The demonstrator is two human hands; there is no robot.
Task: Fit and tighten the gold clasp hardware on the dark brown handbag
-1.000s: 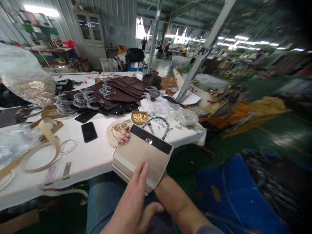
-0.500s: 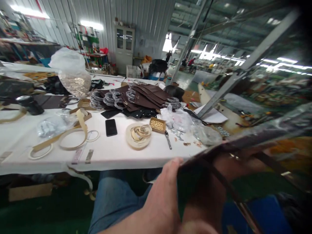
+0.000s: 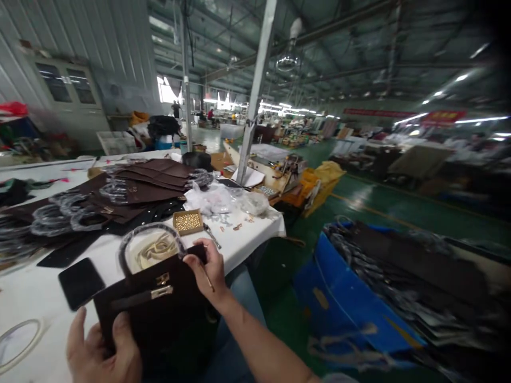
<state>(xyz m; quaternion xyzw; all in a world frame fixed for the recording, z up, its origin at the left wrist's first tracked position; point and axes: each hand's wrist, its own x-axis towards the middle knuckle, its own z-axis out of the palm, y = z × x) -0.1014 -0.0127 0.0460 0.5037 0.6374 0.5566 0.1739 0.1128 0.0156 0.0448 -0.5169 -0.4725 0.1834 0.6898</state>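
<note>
A dark brown handbag (image 3: 159, 319) with gold-coloured clasp hardware (image 3: 162, 290) is held up before me, over my lap at the table edge. Its arched handle (image 3: 125, 250) looks wrapped in clear film. My left hand (image 3: 106, 346) grips the bag's left side, thumb on the front. At the upper right corner my right hand (image 3: 207, 271) pinches the bag's edge, and a thin strip with a gold tip hangs by the fingers. Behind the handle lies a coil of beige tape (image 3: 155, 252). A black phone (image 3: 82, 283) lies left of the bag.
On the white table (image 3: 239, 244) are a small box of gold studs (image 3: 187, 221), plastic bags (image 3: 215, 198) and stacked brown bag pieces (image 3: 155, 173). A tape roll (image 3: 19, 340) lies at lower left. A blue bin (image 3: 355, 298) of dark bags stands right; a metal post (image 3: 255, 90) rises behind.
My view has swung right, bringing the blue bin into sight. The handbag has come from the right side to in front of me, and both hands now hold it by its sides.
</note>
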